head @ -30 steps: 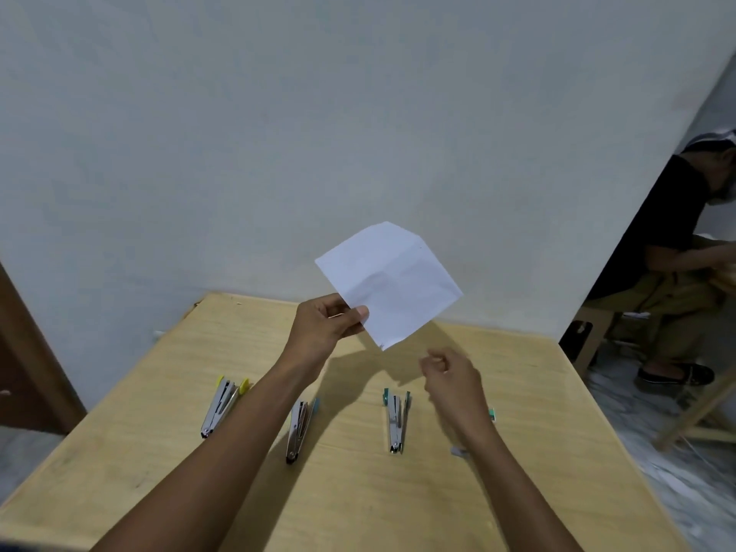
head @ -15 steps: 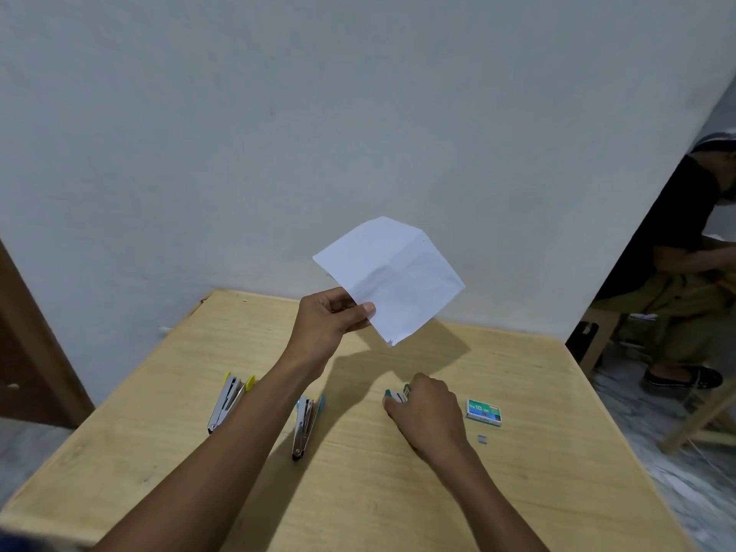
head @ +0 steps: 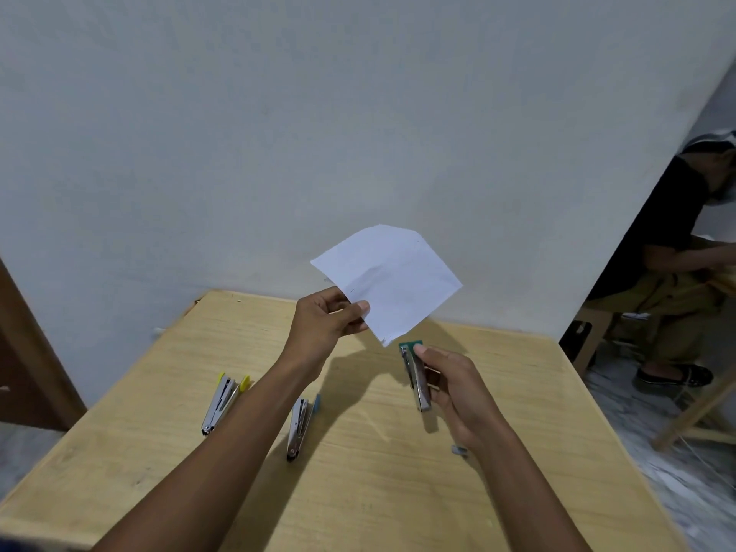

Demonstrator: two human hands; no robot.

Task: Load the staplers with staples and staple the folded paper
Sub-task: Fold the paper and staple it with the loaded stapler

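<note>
1. Nearest you, flat on the pale wooden table (head: 358,496): a slim blue-tipped chrome stapler (head: 299,426) and, to its left, a yellow-tipped chrome stapler (head: 221,402). Smooth metal, probably slippery.
2. Your right hand (head: 464,396) is wrapped round the green-tipped chrome stapler (head: 416,378), lifted off the table. Rigid and light, I'd guess; grip it mid-body.
3. Further out, your left hand (head: 324,324) pinches the folded white paper sheet (head: 394,278) by its lower-left edge, up in the air. It's flimsy, so staple close to that pinch.
</note>
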